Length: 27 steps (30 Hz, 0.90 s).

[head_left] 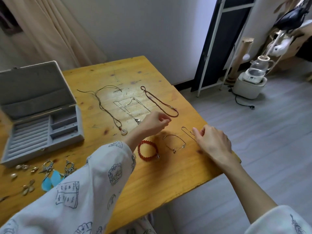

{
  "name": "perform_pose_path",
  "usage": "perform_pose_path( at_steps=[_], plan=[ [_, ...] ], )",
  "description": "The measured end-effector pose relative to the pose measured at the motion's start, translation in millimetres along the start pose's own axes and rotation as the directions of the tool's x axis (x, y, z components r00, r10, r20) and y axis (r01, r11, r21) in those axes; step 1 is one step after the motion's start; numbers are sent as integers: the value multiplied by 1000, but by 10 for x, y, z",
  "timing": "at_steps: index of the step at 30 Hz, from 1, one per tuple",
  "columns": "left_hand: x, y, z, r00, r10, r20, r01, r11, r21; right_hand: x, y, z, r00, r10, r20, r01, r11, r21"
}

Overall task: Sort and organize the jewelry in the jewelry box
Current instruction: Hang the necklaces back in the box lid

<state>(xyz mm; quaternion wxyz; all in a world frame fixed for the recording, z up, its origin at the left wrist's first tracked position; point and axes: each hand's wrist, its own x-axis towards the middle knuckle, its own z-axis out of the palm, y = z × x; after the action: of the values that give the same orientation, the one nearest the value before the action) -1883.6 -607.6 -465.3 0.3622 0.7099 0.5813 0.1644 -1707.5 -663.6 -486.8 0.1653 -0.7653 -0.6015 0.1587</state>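
An open grey jewelry box (67, 141) with ring rolls and small compartments stands at the table's left. Three necklaces lie in a row: a cord necklace with a ring pendant (124, 132), a silver chain necklace (125, 108) and a dark red bead necklace (159, 103). Nearer me lie a red bead bracelet (140, 150), a thin charm bracelet (173, 150) and a thin chain bracelet (186, 132). My right hand (213, 143) pinches the chain bracelet at its clasp. My left hand (154, 123) hovers over the table with curled fingers, and nothing shows in them.
Blue feather earrings (50, 177) and several small earrings (22, 168) lie in front of the box. The wooden table's (152, 183) right edge runs just past my right hand. A kettle on a white appliance (249, 81) and a rack stand on the floor to the right.
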Motion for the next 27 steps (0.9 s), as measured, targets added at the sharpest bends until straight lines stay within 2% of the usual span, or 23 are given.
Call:
perform_pose_path(
  at_steps=[5,10,13,20,24,27],
  plan=[
    [-418,-212,-344,995,-59,-81,55,998,-44,-106,-426,70,989,-141,-46,145,985,92],
    [-832,-658,-667,965,-166,-202,195,971,135,-252,-878,209,958,-281,65,267,949,167],
    [-974,-921,-751,951,-249,-184,289,928,235,-295,-1032,289,930,-347,121,319,926,203],
    [-839,-1199,-853,962,-264,-75,269,848,456,-55,-1396,423,875,-437,209,395,894,213],
    [-571,-1328,-917,952,-292,-88,302,862,408,257,-1744,634,873,-430,230,400,901,166],
    [-448,-1399,-890,947,-304,-102,316,833,454,377,-2005,852,866,-413,282,401,911,102]
  ],
)
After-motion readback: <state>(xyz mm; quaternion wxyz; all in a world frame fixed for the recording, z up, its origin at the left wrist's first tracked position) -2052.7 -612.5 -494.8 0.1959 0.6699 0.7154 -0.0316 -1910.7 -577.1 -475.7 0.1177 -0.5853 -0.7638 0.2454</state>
